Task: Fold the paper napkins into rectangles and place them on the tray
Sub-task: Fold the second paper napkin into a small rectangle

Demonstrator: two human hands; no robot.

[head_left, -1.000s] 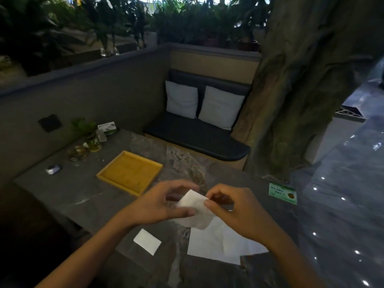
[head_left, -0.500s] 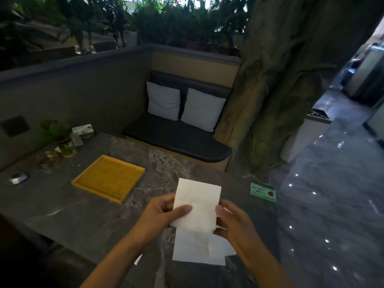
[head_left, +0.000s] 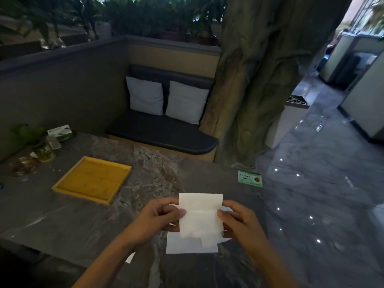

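Stone table (head_left: 62,215) below, napkin (head_left: 200,215) now squarer, each hand's grip pinching a side.

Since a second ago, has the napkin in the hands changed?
Yes. The napkin was bunched between the hands over the sheets on the table; now it is opened flat, upright, its top edge nearer the tray.

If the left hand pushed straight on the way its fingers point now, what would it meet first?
The left hand points rightward across the held napkin, which it already pinches. Beyond that, it would likely meet the right hand gripping the opposite edge, though depth is hard to judge.
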